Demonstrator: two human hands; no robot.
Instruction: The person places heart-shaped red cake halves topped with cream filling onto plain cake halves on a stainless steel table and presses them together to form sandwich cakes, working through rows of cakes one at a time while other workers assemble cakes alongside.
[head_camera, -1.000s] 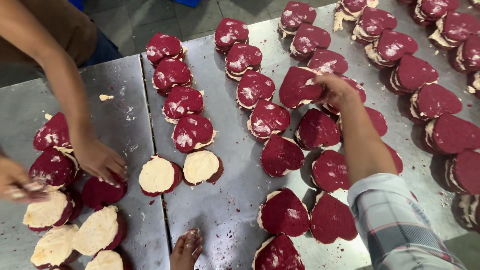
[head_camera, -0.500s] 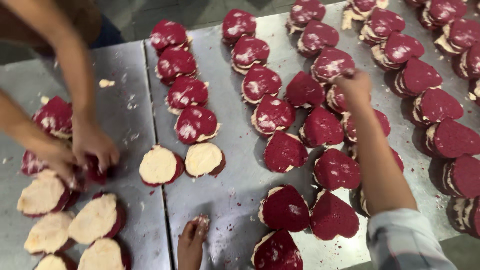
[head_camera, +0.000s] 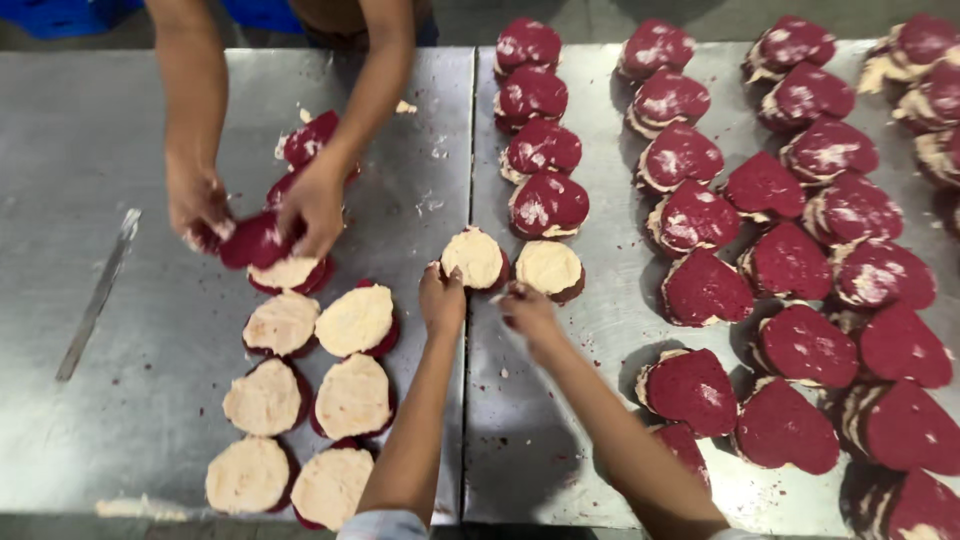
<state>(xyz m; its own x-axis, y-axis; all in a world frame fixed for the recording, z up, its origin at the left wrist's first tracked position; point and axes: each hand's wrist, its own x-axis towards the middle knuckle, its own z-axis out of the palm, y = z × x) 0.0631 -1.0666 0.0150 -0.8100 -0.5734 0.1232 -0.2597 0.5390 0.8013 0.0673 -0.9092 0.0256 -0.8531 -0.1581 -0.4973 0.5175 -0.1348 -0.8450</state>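
Two creamed halves lie at the seam; my left hand (head_camera: 441, 299) pinches one cake (head_camera: 474, 257), my right hand (head_camera: 527, 308) curls beside the other (head_camera: 549, 267). I judge many red hearts (head_camera: 790, 262) remain unlayered.

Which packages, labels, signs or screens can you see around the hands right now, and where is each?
None in view: no package, label, sign or screen.
Blue crate-like thing: top left edge behind the table, plain blue, mostly cut off, no marking visible.
Steel table: bare metal, unmarked.
Left hand and right hand: by two cream-topped heart cakes, no wrapping on them.
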